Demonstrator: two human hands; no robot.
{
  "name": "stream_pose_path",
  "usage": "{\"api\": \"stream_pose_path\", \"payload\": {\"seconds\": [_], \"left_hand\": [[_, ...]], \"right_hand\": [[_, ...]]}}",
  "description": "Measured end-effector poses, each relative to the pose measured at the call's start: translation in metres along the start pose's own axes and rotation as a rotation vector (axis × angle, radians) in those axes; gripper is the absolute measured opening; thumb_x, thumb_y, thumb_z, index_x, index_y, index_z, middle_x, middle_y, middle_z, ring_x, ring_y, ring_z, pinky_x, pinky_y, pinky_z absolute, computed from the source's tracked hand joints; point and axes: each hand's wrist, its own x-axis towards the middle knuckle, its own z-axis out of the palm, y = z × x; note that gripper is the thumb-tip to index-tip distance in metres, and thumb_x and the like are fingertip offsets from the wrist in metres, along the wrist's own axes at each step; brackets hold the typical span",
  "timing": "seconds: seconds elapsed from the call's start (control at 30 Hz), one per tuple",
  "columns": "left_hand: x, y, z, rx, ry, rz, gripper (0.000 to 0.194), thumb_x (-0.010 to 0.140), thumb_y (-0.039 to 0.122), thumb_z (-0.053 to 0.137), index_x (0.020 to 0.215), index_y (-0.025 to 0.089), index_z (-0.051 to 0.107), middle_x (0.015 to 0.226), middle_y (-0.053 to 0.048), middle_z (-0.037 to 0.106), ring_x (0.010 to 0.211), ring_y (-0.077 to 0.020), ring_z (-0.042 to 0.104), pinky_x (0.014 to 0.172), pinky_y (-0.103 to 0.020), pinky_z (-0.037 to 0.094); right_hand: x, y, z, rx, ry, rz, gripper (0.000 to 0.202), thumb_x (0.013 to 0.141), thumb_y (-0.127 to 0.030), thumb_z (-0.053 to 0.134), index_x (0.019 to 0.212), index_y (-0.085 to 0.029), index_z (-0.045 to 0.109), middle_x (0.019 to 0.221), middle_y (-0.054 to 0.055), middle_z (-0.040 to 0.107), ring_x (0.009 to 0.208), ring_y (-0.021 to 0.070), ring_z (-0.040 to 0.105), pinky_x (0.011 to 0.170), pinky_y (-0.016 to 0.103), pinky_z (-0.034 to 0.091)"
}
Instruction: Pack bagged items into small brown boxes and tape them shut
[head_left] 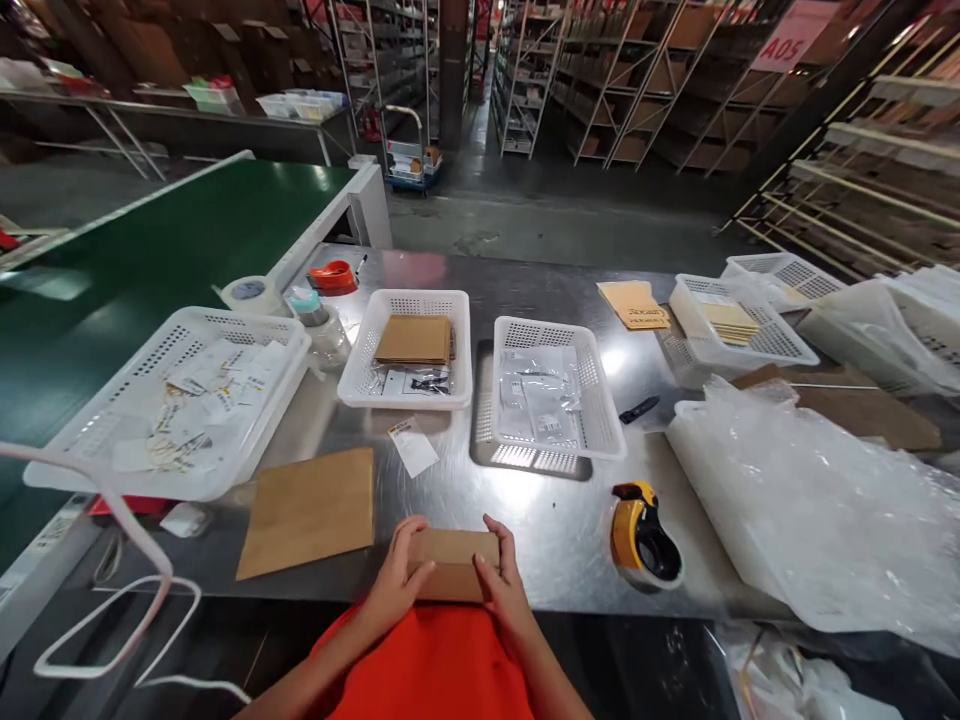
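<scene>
The left hand (403, 572) and right hand (502, 572) have their grip clamped on opposite ends of a small cardboard box (452, 562), plain brown, rectangular, its top paler than its near side, near the metal surface (562, 560) edge. Left of the box lies a flat kraft piece (311, 508); beyond it, a printed card (412, 446); rightward, a yellow-and-black tape dispenser (628, 535).
</scene>
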Motion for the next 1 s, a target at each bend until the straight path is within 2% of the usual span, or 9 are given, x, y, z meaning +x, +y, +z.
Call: {"api": "stream_pose_path", "payload": {"seconds": [0.2, 0.33, 0.43, 0.5, 0.6, 0.7, 0.77, 0.9, 1.0], "left_hand": [[0.005, 0.013, 0.006, -0.156, 0.098, -0.187, 0.057, 0.071, 0.039, 0.065, 0.121, 0.019, 0.048, 0.13, -0.013, 0.053, 0.122, -0.0311, 0.05, 0.107, -0.048, 0.035], [0.009, 0.021, 0.005, -0.251, 0.124, -0.248, 0.052, 0.068, 0.043, 0.067, 0.112, 0.02, 0.052, 0.119, -0.011, 0.058, 0.107, -0.0292, 0.058, 0.094, -0.043, 0.046], [0.008, 0.017, 0.004, -0.22, 0.098, -0.201, 0.048, 0.071, 0.046, 0.065, 0.11, 0.02, 0.052, 0.115, -0.011, 0.058, 0.108, -0.0292, 0.057, 0.096, -0.043, 0.045], [0.008, 0.013, 0.003, -0.168, 0.084, -0.183, 0.046, 0.072, 0.046, 0.064, 0.11, 0.021, 0.052, 0.115, -0.01, 0.058, 0.111, -0.0297, 0.055, 0.1, -0.044, 0.041], [0.007, 0.007, 0.002, -0.128, 0.071, -0.184, 0.045, 0.074, 0.046, 0.062, 0.111, 0.022, 0.051, 0.117, -0.01, 0.057, 0.114, -0.0303, 0.053, 0.101, -0.045, 0.04], [0.007, 0.005, 0.001, -0.124, 0.061, -0.182, 0.047, 0.074, 0.049, 0.062, 0.11, 0.023, 0.051, 0.118, -0.009, 0.056, 0.114, -0.0304, 0.053, 0.1, -0.044, 0.041], [0.008, 0.006, 0.0, -0.131, 0.037, -0.187, 0.047, 0.074, 0.052, 0.062, 0.11, 0.023, 0.05, 0.117, -0.009, 0.057, 0.113, -0.0301, 0.053, 0.1, -0.043, 0.041], [0.009, 0.011, -0.003, -0.178, -0.012, -0.207, 0.049, 0.076, 0.056, 0.06, 0.111, 0.024, 0.05, 0.113, -0.008, 0.057, 0.107, -0.0289, 0.056, 0.094, -0.041, 0.045], [0.009, 0.013, -0.002, -0.195, -0.015, -0.199, 0.049, 0.074, 0.055, 0.062, 0.111, 0.024, 0.051, 0.112, -0.007, 0.057, 0.106, -0.0286, 0.056, 0.093, -0.04, 0.045]], "right_hand": [[-0.003, -0.001, 0.004, 0.131, -0.091, 0.128, 0.08, 0.08, -0.057, 0.063, 0.146, -0.035, 0.024, 0.141, 0.008, 0.044, 0.11, 0.0257, 0.058, 0.09, 0.04, 0.052], [-0.002, 0.008, 0.014, 0.064, 0.009, 0.084, 0.077, 0.075, -0.057, 0.067, 0.139, -0.027, 0.037, 0.123, 0.01, 0.056, 0.098, 0.0274, 0.063, 0.078, 0.04, 0.056], [0.004, 0.013, 0.01, -0.157, 0.076, -0.028, 0.064, 0.082, -0.059, 0.056, 0.135, -0.025, 0.046, 0.113, 0.008, 0.064, 0.095, 0.0271, 0.065, 0.076, 0.039, 0.056], [0.014, 0.009, -0.013, -0.364, 0.173, -0.111, 0.061, 0.084, -0.061, 0.048, 0.133, -0.025, 0.048, 0.119, 0.008, 0.064, 0.104, 0.0285, 0.063, 0.084, 0.041, 0.054], [0.036, -0.009, -0.083, -0.557, 0.495, -0.148, 0.075, 0.082, -0.061, 0.044, 0.136, -0.01, 0.04, 0.137, 0.023, 0.048, 0.13, 0.0396, 0.042, 0.1, 0.051, 0.043], [0.052, -0.026, -0.163, -0.745, 0.822, -0.037, 0.061, 0.083, -0.045, 0.039, 0.124, 0.0, 0.045, 0.121, 0.034, 0.053, 0.127, 0.0481, 0.04, 0.099, 0.063, 0.034], [0.056, -0.03, -0.198, -0.823, 0.869, 0.028, 0.046, 0.076, -0.039, 0.048, 0.105, -0.004, 0.057, 0.101, 0.031, 0.061, 0.116, 0.0514, 0.049, 0.095, 0.068, 0.033], [0.037, -0.018, -0.211, -0.887, 0.771, 0.063, 0.021, 0.069, -0.039, 0.057, 0.073, -0.018, 0.058, 0.066, 0.013, 0.062, 0.089, 0.0419, 0.063, 0.088, 0.061, 0.043], [0.002, -0.006, -0.186, -0.629, 0.501, -0.023, 0.041, 0.073, -0.053, 0.058, 0.091, -0.017, 0.061, 0.077, 0.011, 0.069, 0.079, 0.0319, 0.066, 0.074, 0.044, 0.054]]}}
